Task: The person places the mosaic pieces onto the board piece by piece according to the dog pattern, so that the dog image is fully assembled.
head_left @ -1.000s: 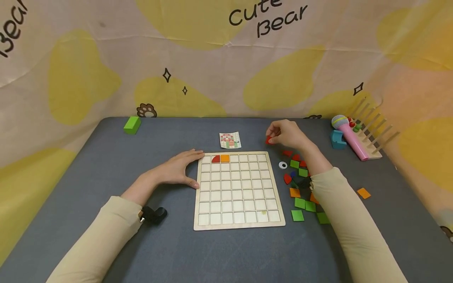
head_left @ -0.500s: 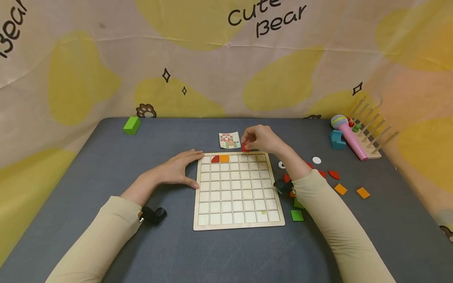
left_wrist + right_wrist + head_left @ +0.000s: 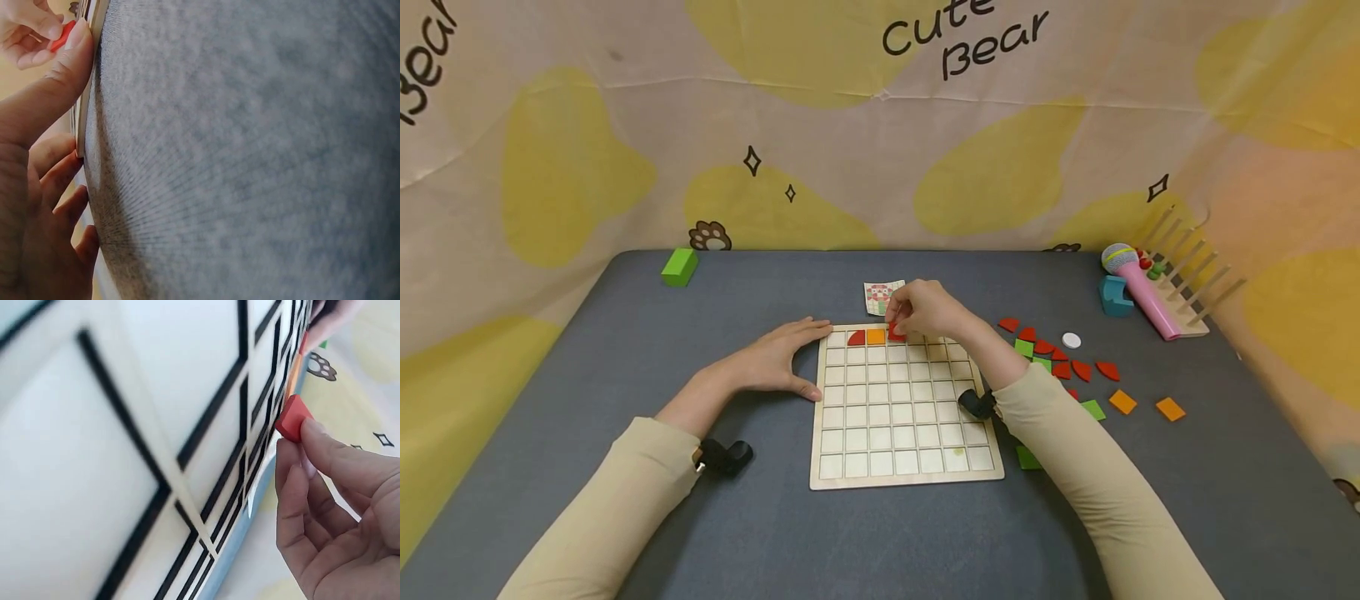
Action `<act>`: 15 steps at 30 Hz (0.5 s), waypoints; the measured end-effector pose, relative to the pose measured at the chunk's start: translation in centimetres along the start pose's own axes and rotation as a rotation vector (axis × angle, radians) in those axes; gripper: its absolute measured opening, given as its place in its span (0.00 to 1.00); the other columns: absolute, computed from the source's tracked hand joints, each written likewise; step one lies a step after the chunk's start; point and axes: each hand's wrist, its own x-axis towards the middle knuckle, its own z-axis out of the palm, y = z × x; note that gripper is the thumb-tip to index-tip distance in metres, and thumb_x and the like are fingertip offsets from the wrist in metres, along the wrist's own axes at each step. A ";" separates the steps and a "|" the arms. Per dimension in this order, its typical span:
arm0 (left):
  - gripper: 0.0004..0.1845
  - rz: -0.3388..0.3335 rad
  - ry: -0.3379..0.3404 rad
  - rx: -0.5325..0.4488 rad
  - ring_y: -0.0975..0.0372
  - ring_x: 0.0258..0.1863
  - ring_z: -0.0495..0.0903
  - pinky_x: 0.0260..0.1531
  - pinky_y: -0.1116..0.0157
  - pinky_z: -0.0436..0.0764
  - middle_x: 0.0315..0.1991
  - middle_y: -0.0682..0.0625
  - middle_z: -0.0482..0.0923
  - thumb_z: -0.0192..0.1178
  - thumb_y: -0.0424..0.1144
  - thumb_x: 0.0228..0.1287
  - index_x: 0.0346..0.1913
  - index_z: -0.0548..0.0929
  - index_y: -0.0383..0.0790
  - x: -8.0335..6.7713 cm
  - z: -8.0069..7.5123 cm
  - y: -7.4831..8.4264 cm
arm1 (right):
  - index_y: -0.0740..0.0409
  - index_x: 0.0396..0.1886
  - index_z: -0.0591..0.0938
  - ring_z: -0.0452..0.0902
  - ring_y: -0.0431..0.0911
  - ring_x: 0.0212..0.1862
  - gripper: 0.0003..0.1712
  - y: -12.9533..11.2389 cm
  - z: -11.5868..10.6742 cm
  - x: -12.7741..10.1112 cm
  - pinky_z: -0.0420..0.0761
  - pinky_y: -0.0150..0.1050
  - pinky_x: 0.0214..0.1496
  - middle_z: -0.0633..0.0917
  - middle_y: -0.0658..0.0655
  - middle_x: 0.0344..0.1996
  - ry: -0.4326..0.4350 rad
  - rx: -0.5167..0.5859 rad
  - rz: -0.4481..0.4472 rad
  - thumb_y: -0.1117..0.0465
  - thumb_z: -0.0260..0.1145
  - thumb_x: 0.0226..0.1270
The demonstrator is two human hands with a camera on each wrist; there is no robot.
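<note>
red tile (image 3: 292, 417): pinched between thumb and fingertips of the right hand (image 3: 928, 308), projecting from their ends at the far row of the board (image 3: 891, 392); contact with the cell cannot be told. orange tile (image 3: 876, 337): seated just left of that grip. red quarter piece (image 3: 857, 338): seated next, farther left. picture card (image 3: 877, 297): partly covered, just beyond the grip. board: left edge touched by the left hand (image 3: 778, 356), thumb and fingers spread apart.

The held tile (image 3: 292, 419) is red, gridded board (image 3: 880, 415) cream.
</note>
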 end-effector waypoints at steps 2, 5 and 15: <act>0.58 0.000 0.001 0.000 0.42 0.79 0.49 0.75 0.39 0.55 0.78 0.41 0.56 0.76 0.58 0.46 0.77 0.59 0.40 0.0 0.0 0.0 | 0.56 0.36 0.87 0.81 0.45 0.36 0.08 -0.1 0.2 0.0 0.79 0.36 0.43 0.88 0.56 0.33 -0.005 -0.010 0.011 0.71 0.71 0.58; 0.58 0.001 0.003 0.004 0.42 0.79 0.49 0.74 0.39 0.55 0.78 0.41 0.56 0.76 0.59 0.46 0.77 0.58 0.41 0.1 0.0 -0.2 | 0.55 0.36 0.87 0.80 0.45 0.36 0.07 -0.2 0.4 0.0 0.78 0.35 0.41 0.88 0.55 0.32 -0.007 -0.030 0.024 0.70 0.71 0.59; 0.58 0.020 0.014 0.004 0.42 0.79 0.49 0.74 0.39 0.56 0.78 0.40 0.57 0.76 0.59 0.45 0.77 0.59 0.39 0.2 0.2 -0.3 | 0.56 0.35 0.88 0.81 0.44 0.34 0.04 -0.4 0.6 0.0 0.78 0.32 0.37 0.88 0.54 0.31 -0.013 -0.041 0.037 0.68 0.71 0.61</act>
